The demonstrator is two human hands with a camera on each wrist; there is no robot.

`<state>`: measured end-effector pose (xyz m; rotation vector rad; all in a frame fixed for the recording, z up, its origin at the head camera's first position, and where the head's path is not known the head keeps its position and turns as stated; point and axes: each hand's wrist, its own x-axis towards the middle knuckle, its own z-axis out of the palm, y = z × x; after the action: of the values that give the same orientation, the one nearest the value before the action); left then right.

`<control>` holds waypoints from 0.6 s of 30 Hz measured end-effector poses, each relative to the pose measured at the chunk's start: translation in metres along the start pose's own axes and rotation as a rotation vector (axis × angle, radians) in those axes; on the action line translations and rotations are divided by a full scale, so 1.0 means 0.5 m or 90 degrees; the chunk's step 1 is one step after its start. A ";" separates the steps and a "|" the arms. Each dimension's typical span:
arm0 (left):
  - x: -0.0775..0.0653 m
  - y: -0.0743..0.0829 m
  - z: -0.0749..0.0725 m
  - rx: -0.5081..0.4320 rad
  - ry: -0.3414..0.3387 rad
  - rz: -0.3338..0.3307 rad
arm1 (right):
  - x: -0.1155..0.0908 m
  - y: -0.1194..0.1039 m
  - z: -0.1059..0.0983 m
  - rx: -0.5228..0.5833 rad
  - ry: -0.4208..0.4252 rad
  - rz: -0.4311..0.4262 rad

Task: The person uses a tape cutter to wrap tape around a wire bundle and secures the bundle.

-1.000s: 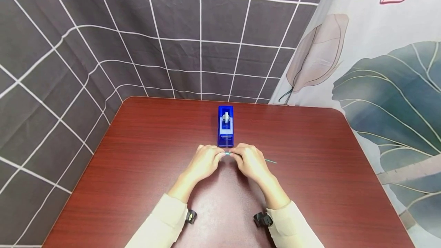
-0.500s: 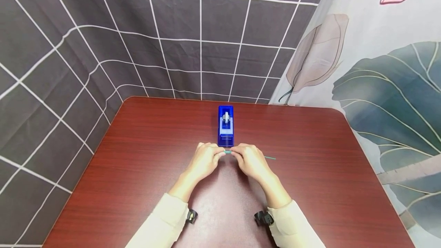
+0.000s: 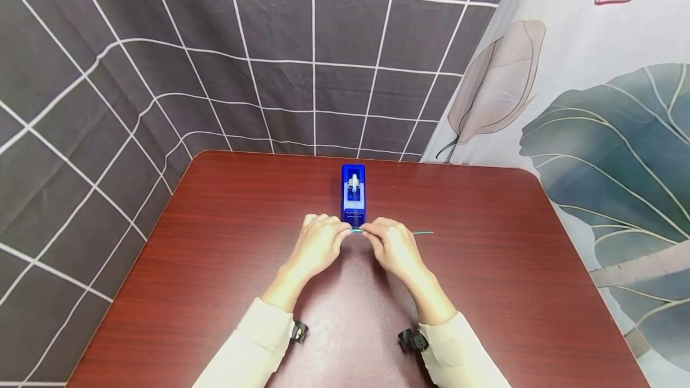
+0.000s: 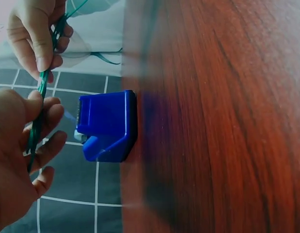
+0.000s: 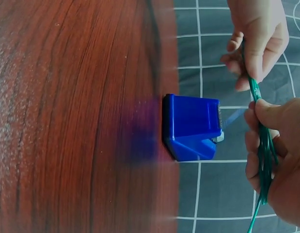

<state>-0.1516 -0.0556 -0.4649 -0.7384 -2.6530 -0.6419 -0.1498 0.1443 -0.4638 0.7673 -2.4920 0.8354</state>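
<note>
Two hands share one green bundle of thin cord (image 5: pixel 264 155), the left hand (image 3: pixel 318 245) at one end and the right hand (image 3: pixel 393 245) at the other, with a short bare length of it between the fingertips. That bare length lies right at the near end of the blue tape dispenser (image 3: pixel 353 197), raised off the tabletop (image 3: pixel 237 214), and the bundle's long axis runs left to right, square across the dispenser's own axis, which points away from the person. This crossing looks like the relation that matters most. The dispenser's front sits about midway between the hands, so neither is plainly nearer. From its toothed edge a clear strip, apparently tape (image 5: pixel 234 117), slants up toward the bundle; whether it touches the cord cannot be told. The left fingers pinch the cord between thumb and forefinger, the others curling loosely about its tail; the right fingers pinch likewise, with folded strands lying along the palm and a single loose end (image 3: pixel 423 233) sticking out past the right hand. Both hands are held level and nearly mirrored, knuckles up in the head view, thumbs toward each other, while the pale sleeves (image 3: pixel 245 343) slant inward from the person's side.
</note>
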 end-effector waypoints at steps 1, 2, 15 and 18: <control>0.000 -0.001 0.000 -0.002 0.005 0.004 | 0.001 0.000 -0.001 0.003 0.000 -0.002; 0.000 -0.001 0.001 -0.007 0.012 0.009 | 0.001 0.000 -0.001 0.007 -0.003 -0.002; -0.003 -0.007 0.010 -0.019 0.082 0.023 | 0.003 -0.004 0.001 0.006 -0.070 0.045; -0.001 -0.007 0.005 -0.009 0.080 0.018 | 0.002 -0.004 0.003 0.001 -0.047 0.035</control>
<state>-0.1538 -0.0573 -0.4681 -0.7137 -2.5212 -0.6775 -0.1499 0.1416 -0.4636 0.7456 -2.5894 0.8425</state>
